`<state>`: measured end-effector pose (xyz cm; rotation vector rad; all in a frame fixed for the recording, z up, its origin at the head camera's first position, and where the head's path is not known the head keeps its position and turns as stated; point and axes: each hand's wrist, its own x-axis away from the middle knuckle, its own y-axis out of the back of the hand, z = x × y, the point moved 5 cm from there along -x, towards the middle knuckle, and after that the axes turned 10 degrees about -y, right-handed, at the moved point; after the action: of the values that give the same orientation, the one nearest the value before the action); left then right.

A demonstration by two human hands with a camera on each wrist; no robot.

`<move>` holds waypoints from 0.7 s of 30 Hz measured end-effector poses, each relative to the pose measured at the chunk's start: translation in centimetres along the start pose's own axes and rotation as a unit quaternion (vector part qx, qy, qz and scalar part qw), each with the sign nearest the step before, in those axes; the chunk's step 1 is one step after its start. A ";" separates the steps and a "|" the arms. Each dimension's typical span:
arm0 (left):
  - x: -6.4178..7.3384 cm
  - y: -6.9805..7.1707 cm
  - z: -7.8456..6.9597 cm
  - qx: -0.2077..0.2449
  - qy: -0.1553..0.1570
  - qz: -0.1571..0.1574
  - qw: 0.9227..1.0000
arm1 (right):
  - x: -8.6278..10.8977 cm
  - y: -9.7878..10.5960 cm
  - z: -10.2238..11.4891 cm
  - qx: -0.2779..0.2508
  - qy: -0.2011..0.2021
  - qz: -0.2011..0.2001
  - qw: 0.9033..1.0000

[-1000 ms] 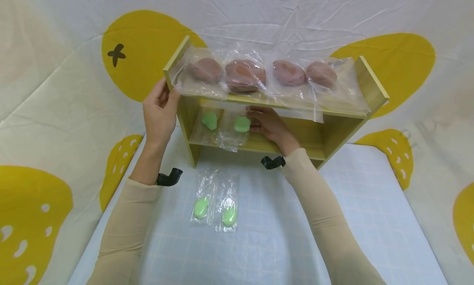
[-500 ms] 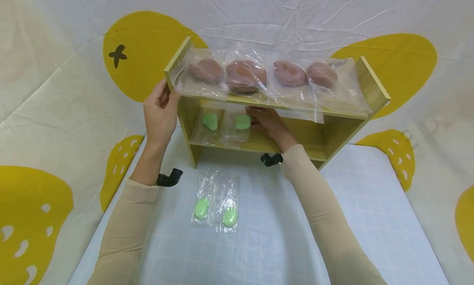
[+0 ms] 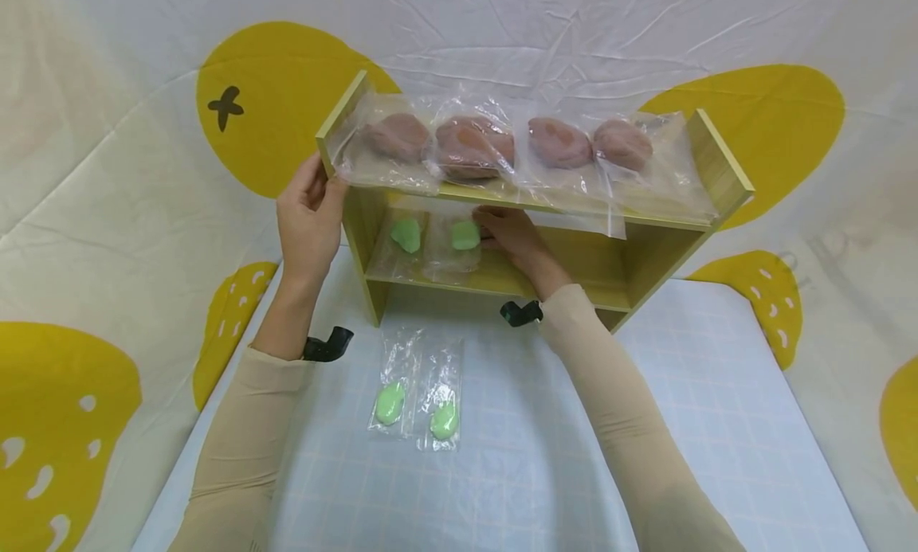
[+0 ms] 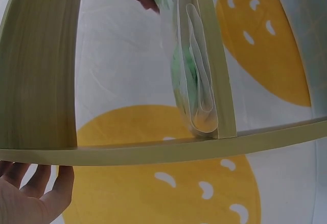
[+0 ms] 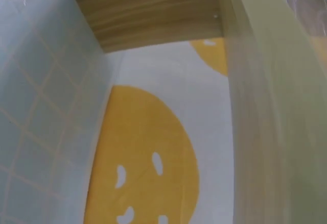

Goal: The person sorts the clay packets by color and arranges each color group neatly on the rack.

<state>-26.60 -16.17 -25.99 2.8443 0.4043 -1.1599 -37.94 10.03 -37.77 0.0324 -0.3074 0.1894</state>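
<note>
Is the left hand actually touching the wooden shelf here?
Touching. In the left wrist view, the left hand has its fingers right against the side panel of the wooden shelf, no gap showing.

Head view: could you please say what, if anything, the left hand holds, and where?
The left hand touches the shelf at its left panel; a grip cannot be told.

Wooden shelf unit point(image 3: 724, 158): one
Shelved green pieces point(image 3: 406, 235): two, bagged
Green pieces point(image 3: 390, 402) on the table point(image 3: 516, 448): two, bagged
Reddish-brown lumps point(image 3: 474, 142): four, bagged
Hands point(image 3: 310, 225): two
Beige sleeves point(image 3: 240, 432): two
Black wrist pieces point(image 3: 327, 346): two
Yellow backdrop shapes point(image 3: 287, 74), head view: six
</note>
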 end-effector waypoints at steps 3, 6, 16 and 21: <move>0.0 0.0 0.0 -0.001 0.003 -0.002 1.000 | 0.3 -0.4 0.1 0.029 0.014 0.003 0.999; 0.0 0.0 0.0 0.000 0.004 -0.001 1.000 | 0.6 -0.7 0.2 0.067 0.027 -0.003 0.997; 0.0 0.0 -0.1 -0.002 0.004 0.000 1.000 | 1.4 -0.3 0.4 0.124 0.049 -0.033 0.991; 0.0 0.0 -0.1 0.001 0.005 0.001 1.000 | 2.3 0.0 0.3 0.105 0.062 -0.015 0.992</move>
<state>-26.54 -16.18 -25.93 2.8535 0.4001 -1.1469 -35.90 10.46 -36.80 0.2337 -0.1625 0.1920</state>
